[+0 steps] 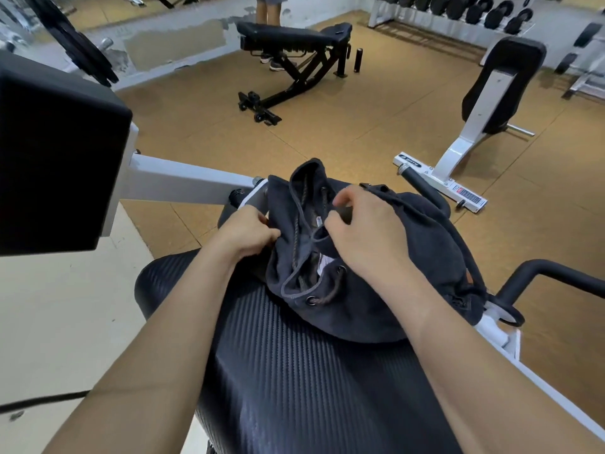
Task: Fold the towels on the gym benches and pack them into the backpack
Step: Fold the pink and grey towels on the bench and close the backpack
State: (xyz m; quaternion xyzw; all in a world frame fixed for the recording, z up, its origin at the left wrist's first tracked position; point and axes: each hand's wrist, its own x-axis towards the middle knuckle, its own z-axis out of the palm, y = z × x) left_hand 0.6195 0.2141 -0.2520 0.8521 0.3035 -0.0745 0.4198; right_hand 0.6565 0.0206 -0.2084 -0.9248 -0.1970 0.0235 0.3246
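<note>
View: head
Backpack (376, 290): dark blue, lying on the far end of the black ribbed bench (294, 371), drawstring mouth partly open between the 2 hands.
Left hand (248, 231): fingers curled, gripping the left edge of the backpack's mouth.
Right hand (363, 234): fingers curled, pinching the right edge of the mouth, near the braided cord (295, 244).
Inside the mouth: 1 white tag (324, 265) shows; the rest is too dark to tell.
Background: 1 black incline bench (294, 37) well apart on the brown floor (360, 119), a person's legs (267, 11) behind it, dumbbell rack (465, 8) at far right.
</note>
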